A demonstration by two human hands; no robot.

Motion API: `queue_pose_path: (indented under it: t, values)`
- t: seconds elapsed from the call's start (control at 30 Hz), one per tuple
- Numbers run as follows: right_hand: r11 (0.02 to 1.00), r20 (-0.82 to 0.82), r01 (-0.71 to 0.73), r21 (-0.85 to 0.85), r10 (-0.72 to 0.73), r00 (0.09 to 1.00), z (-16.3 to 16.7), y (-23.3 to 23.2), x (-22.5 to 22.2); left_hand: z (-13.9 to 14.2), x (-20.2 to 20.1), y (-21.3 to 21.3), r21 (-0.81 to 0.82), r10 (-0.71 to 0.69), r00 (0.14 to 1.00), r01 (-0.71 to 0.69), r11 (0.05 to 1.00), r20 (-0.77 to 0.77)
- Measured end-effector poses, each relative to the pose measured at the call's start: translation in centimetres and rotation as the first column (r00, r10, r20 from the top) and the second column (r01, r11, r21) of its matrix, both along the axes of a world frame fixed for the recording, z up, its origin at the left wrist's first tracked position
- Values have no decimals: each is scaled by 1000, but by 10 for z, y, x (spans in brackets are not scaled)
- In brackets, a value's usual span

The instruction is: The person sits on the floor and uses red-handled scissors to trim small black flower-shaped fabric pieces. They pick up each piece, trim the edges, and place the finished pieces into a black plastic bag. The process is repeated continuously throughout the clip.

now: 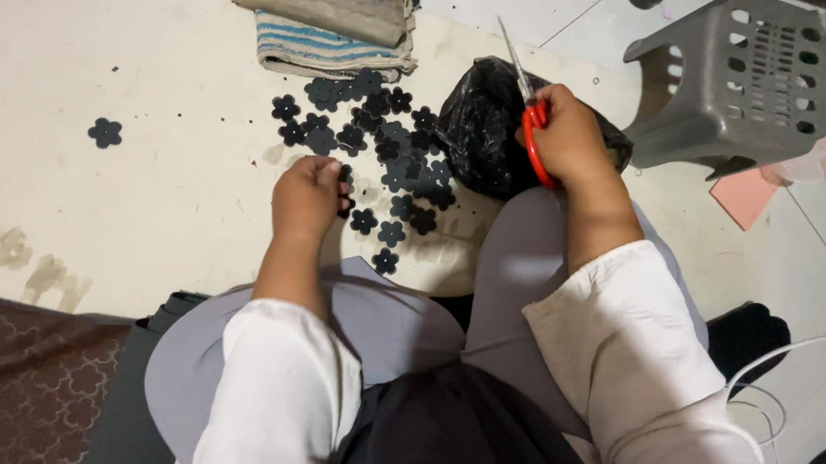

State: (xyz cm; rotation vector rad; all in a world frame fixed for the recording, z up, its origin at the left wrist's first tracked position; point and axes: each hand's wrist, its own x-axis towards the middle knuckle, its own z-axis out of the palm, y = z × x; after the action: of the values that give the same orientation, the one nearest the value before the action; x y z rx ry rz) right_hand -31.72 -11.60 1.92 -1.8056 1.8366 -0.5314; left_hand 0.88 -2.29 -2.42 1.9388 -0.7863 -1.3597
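A lone black flower cutout (104,132) lies far left of the left hand (307,196), which is curled shut, pinching a dark flower piece (346,205) at its fingertips. Just right of that grip, a scatter of flower cutouts (385,149) is spread on the floor. Further right, red-handled scissors (529,113) are gripped in the closed right hand (570,139), blades upward beside a black bag (483,125). The raised points could likely nick the other hand.

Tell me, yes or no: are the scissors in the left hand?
No, the red-handled scissors are in the right hand, blades pointing up, while the left hand rests on the black flower cutouts.
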Motion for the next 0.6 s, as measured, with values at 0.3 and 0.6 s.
queue_pose_path:
  t: [0.3,0.6]
  values:
    - [921,-22,354,-163,-362,932,4,-12,-7,-14,-4,-4,-31,-126,787,181,983,604]
    - [886,164,162,-434,-99,982,41,29,35,-2,-11,-1,-81,-117,762,217,973,637]
